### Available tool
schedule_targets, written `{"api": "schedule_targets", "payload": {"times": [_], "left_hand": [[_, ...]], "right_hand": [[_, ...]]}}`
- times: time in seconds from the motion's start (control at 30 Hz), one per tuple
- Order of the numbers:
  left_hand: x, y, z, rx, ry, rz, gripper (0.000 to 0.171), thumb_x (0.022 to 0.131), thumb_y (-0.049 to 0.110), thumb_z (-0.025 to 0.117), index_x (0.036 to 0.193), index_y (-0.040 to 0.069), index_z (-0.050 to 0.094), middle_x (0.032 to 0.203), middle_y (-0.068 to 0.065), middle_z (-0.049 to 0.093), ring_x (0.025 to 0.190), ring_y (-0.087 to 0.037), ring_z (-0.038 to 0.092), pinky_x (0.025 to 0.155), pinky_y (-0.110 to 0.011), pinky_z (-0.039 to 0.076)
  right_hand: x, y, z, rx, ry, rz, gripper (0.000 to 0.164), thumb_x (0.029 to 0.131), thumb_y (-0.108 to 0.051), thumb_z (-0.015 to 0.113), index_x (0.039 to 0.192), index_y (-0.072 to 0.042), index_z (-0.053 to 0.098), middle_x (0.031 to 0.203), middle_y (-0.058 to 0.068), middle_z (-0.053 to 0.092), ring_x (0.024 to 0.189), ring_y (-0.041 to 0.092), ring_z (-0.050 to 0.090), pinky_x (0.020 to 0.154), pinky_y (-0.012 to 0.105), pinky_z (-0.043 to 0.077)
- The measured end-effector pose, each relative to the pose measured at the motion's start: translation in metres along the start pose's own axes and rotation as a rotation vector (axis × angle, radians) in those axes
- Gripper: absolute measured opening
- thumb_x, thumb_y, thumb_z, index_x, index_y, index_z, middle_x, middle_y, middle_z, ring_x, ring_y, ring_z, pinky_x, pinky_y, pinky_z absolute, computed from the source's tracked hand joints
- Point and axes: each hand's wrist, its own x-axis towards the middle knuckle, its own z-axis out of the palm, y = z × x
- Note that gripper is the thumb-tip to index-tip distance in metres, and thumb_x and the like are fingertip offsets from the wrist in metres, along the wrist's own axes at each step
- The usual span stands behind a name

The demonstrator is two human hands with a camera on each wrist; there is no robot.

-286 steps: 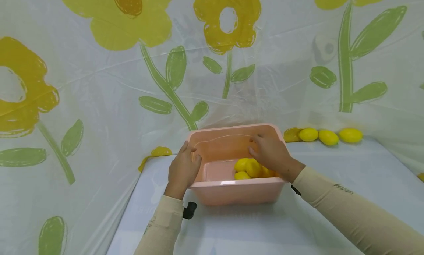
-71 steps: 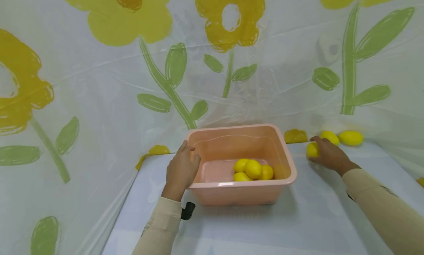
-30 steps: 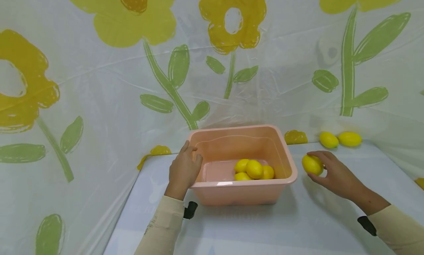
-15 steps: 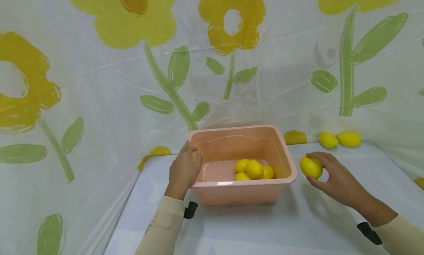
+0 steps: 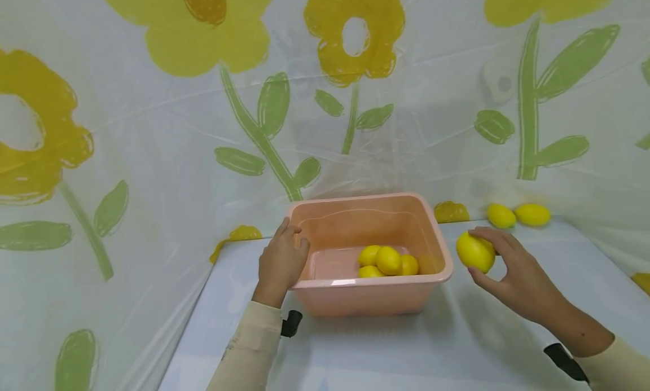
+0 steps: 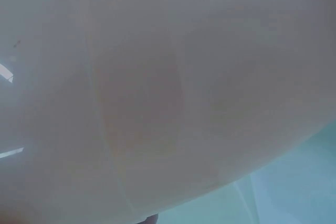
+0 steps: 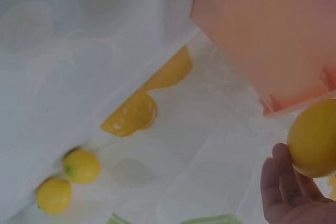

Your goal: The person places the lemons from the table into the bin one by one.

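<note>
The pink tub opens upward; its right wall bars the side.

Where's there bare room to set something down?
Free: the white tabletop in front of the pink rectangular plastic tub, and the tub's floor between its left wall and four visible oval yellow lemons. Crowded: the tub's right end, where those lemons cluster; right of the tub, where the right hand holds another lemon; back right, with two more lemons.
</note>
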Motion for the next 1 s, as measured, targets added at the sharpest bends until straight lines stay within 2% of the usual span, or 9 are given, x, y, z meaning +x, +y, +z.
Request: {"api": "schedule_targets", "payload": {"times": [0.37, 0.67, 0.87, 1.0], "left_hand": [[-0.001, 0.0, 0.0, 0.009, 0.009, 0.003, 0.045, 0.098, 0.038, 0.047, 0.133, 0.013, 0.063, 0.161, -0.009, 0.037, 0.099, -0.045, 0.069, 0.077, -0.052, 0.054], [0.0, 0.002, -0.001, 0.016, 0.011, 0.009, 0.044, 0.097, 0.036, 0.048, 0.131, 0.013, 0.064, 0.16, -0.01, 0.038, 0.079, -0.04, 0.07, 0.058, -0.039, 0.048], [-0.001, 0.002, -0.001, 0.015, 0.024, 0.012, 0.044, 0.097, 0.037, 0.048, 0.13, 0.013, 0.064, 0.16, -0.009, 0.039, 0.091, -0.045, 0.07, 0.068, -0.047, 0.053], [-0.001, 0.002, -0.001, 0.013, 0.02, 0.011, 0.043, 0.097, 0.036, 0.048, 0.13, 0.013, 0.064, 0.16, -0.009, 0.038, 0.081, -0.041, 0.07, 0.062, -0.043, 0.051]], "right_hand": [[0.004, -0.019, -0.006, 0.026, 0.057, -0.022, 0.074, 0.073, -0.004, 0.082, 0.141, -0.015, 0.052, 0.142, 0.014, 0.05, 0.128, 0.036, 0.046, 0.098, -0.006, 0.016], [0.008, -0.032, -0.008, 0.024, 0.059, -0.039, 0.075, 0.072, -0.004, 0.083, 0.14, -0.015, 0.052, 0.144, 0.013, 0.049, 0.127, 0.036, 0.046, 0.098, -0.007, 0.017], [0.012, -0.038, -0.008, 0.003, 0.043, -0.028, 0.076, 0.073, -0.006, 0.084, 0.141, -0.016, 0.051, 0.145, 0.013, 0.048, 0.128, 0.038, 0.048, 0.094, -0.006, 0.018], [0.014, -0.041, -0.009, 0.009, 0.045, -0.047, 0.077, 0.073, -0.006, 0.084, 0.142, -0.018, 0.051, 0.146, 0.014, 0.048, 0.127, 0.037, 0.048, 0.097, -0.005, 0.02]]}}
